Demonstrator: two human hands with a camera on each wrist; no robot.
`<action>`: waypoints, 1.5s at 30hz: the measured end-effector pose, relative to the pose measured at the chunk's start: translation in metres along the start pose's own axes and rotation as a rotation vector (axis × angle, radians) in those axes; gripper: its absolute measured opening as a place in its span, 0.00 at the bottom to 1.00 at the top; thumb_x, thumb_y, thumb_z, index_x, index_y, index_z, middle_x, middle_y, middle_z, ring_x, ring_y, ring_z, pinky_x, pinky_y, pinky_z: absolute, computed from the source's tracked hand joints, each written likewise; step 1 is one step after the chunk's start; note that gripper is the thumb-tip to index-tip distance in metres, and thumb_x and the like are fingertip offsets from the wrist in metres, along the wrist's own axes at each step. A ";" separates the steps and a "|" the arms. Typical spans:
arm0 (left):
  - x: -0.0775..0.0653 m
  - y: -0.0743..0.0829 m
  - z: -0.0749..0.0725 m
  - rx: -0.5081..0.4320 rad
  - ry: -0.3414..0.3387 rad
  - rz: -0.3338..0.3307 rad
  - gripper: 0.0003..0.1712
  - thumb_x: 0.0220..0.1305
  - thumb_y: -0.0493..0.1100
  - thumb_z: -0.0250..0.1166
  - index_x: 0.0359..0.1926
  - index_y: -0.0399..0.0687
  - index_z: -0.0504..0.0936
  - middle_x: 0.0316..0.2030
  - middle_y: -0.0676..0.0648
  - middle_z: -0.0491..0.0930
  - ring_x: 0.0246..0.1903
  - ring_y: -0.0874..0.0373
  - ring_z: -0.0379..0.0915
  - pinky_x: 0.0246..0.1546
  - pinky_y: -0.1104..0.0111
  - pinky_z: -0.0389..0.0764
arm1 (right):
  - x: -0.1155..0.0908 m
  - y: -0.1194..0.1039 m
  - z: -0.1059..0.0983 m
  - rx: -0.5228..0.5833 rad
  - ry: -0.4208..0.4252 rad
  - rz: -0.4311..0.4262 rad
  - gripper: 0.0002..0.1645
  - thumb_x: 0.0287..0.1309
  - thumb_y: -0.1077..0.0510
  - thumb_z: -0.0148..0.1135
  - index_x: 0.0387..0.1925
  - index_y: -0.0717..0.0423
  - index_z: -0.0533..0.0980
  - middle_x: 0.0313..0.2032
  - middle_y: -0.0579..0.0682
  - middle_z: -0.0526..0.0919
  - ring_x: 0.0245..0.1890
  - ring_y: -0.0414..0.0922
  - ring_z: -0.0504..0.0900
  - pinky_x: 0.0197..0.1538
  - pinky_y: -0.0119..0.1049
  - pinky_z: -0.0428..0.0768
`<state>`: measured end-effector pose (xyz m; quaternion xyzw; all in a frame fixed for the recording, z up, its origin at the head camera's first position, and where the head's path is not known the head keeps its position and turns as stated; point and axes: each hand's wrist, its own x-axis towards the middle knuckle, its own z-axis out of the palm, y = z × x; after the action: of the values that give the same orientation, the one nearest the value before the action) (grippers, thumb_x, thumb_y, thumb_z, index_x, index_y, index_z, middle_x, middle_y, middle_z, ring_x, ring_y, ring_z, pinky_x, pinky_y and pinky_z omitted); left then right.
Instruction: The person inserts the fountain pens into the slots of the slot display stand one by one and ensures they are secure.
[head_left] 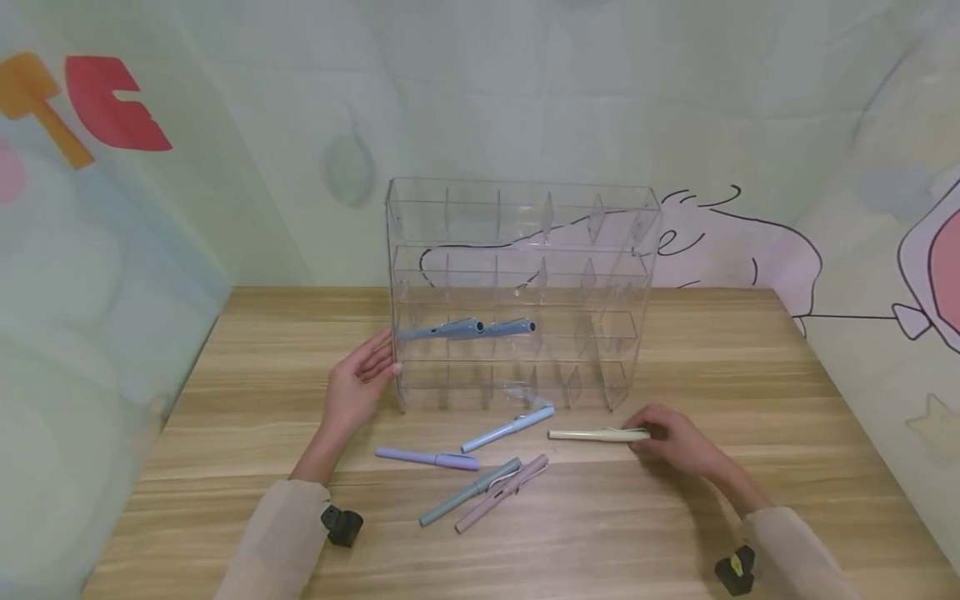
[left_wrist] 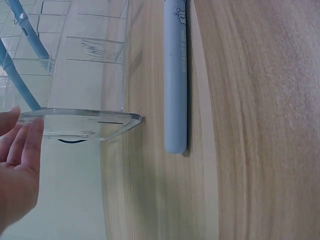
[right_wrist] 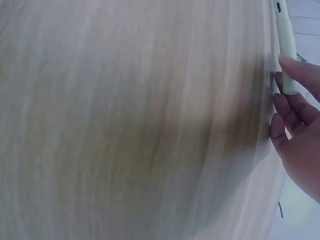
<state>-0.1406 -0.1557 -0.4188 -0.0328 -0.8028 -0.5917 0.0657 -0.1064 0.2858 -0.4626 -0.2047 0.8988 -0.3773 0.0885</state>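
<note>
A clear acrylic pen rack (head_left: 525,279) stands upright on the table, divided into small compartments. My left hand (head_left: 356,387) holds its left side panel, thumb at the front edge and fingers along the outer face. Two blue pens (head_left: 453,328) lie in the rack's left part, one beside the other. With thumb and fingers, my right hand (head_left: 675,440) pinches one end of a cream pen (head_left: 588,435) in front of the rack's right side. In the right wrist view, the pen's end (right_wrist: 289,82) sits between the thumb and fingers.
In front of the rack lie a light blue pen (head_left: 506,431), a lavender pen (head_left: 423,457), a grey-green pen (head_left: 465,497) and a pink pen (head_left: 498,497). The last two lie side by side. A printed cloth (head_left: 300,125) hangs behind the wooden table (head_left: 675,533).
</note>
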 end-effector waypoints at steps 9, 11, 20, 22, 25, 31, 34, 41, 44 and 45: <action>-0.001 0.002 0.001 0.000 -0.010 -0.001 0.28 0.57 0.30 0.61 0.61 0.41 0.68 0.52 0.36 0.74 0.50 0.47 0.73 0.45 0.78 0.77 | -0.008 0.003 -0.010 0.124 -0.051 0.072 0.12 0.48 0.62 0.67 0.38 0.60 0.78 0.34 0.51 0.80 0.32 0.37 0.75 0.33 0.29 0.80; -0.001 0.002 0.000 0.000 -0.009 -0.006 0.28 0.58 0.30 0.61 0.61 0.41 0.68 0.52 0.36 0.73 0.50 0.48 0.73 0.46 0.78 0.77 | -0.010 0.001 -0.012 0.157 -0.044 0.082 0.13 0.49 0.61 0.66 0.38 0.60 0.78 0.33 0.52 0.80 0.29 0.37 0.75 0.28 0.29 0.80; -0.001 0.002 0.000 0.007 -0.007 -0.017 0.28 0.58 0.30 0.61 0.61 0.41 0.68 0.53 0.37 0.73 0.50 0.48 0.73 0.45 0.79 0.77 | -0.014 -0.012 -0.018 0.248 0.017 0.042 0.11 0.51 0.65 0.64 0.39 0.62 0.77 0.30 0.49 0.80 0.27 0.39 0.76 0.27 0.31 0.80; -0.001 0.002 0.000 0.014 -0.008 -0.020 0.28 0.58 0.31 0.61 0.61 0.41 0.68 0.53 0.37 0.74 0.50 0.49 0.73 0.45 0.79 0.77 | -0.014 -0.016 -0.020 0.246 0.036 0.034 0.10 0.51 0.66 0.64 0.38 0.62 0.78 0.30 0.48 0.80 0.26 0.39 0.76 0.27 0.31 0.80; -0.001 0.002 0.000 0.018 -0.006 -0.025 0.28 0.58 0.31 0.61 0.61 0.41 0.68 0.52 0.37 0.74 0.50 0.49 0.73 0.45 0.79 0.77 | -0.013 -0.024 -0.024 0.245 0.046 0.030 0.10 0.51 0.68 0.63 0.38 0.62 0.77 0.30 0.51 0.79 0.27 0.39 0.76 0.29 0.31 0.81; -0.001 0.003 0.000 0.007 -0.007 -0.012 0.28 0.58 0.31 0.61 0.61 0.41 0.68 0.52 0.37 0.74 0.50 0.48 0.73 0.45 0.78 0.77 | -0.009 -0.039 -0.034 0.259 0.079 0.050 0.10 0.53 0.66 0.62 0.40 0.62 0.77 0.34 0.52 0.80 0.31 0.37 0.77 0.33 0.32 0.82; -0.001 0.003 0.000 0.005 -0.009 -0.003 0.28 0.58 0.31 0.61 0.61 0.41 0.68 0.52 0.37 0.74 0.50 0.48 0.73 0.45 0.79 0.76 | -0.005 -0.048 -0.040 0.289 0.099 0.047 0.11 0.54 0.66 0.62 0.40 0.65 0.76 0.35 0.49 0.80 0.33 0.37 0.78 0.36 0.31 0.82; 0.000 0.002 0.000 0.000 -0.007 0.007 0.28 0.58 0.30 0.61 0.61 0.40 0.68 0.52 0.36 0.74 0.50 0.47 0.73 0.45 0.79 0.77 | 0.005 -0.070 -0.057 0.296 0.168 0.008 0.10 0.54 0.68 0.61 0.40 0.68 0.75 0.34 0.44 0.80 0.32 0.38 0.78 0.34 0.29 0.81; 0.000 0.001 0.000 0.006 -0.006 0.009 0.28 0.57 0.29 0.61 0.60 0.39 0.68 0.51 0.36 0.74 0.50 0.47 0.73 0.45 0.79 0.77 | 0.011 -0.081 -0.065 0.260 0.207 0.010 0.10 0.54 0.67 0.61 0.40 0.66 0.76 0.34 0.43 0.80 0.31 0.38 0.78 0.34 0.28 0.81; 0.000 0.001 0.000 0.007 -0.005 0.010 0.28 0.57 0.29 0.61 0.60 0.39 0.68 0.51 0.36 0.74 0.49 0.47 0.73 0.45 0.79 0.77 | 0.013 -0.084 -0.068 0.249 0.216 0.017 0.11 0.55 0.66 0.61 0.40 0.66 0.76 0.34 0.43 0.80 0.32 0.39 0.78 0.34 0.28 0.80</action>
<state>-0.1405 -0.1553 -0.4181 -0.0382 -0.8049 -0.5884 0.0668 -0.1137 0.2706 -0.3550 -0.1430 0.8511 -0.5048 0.0193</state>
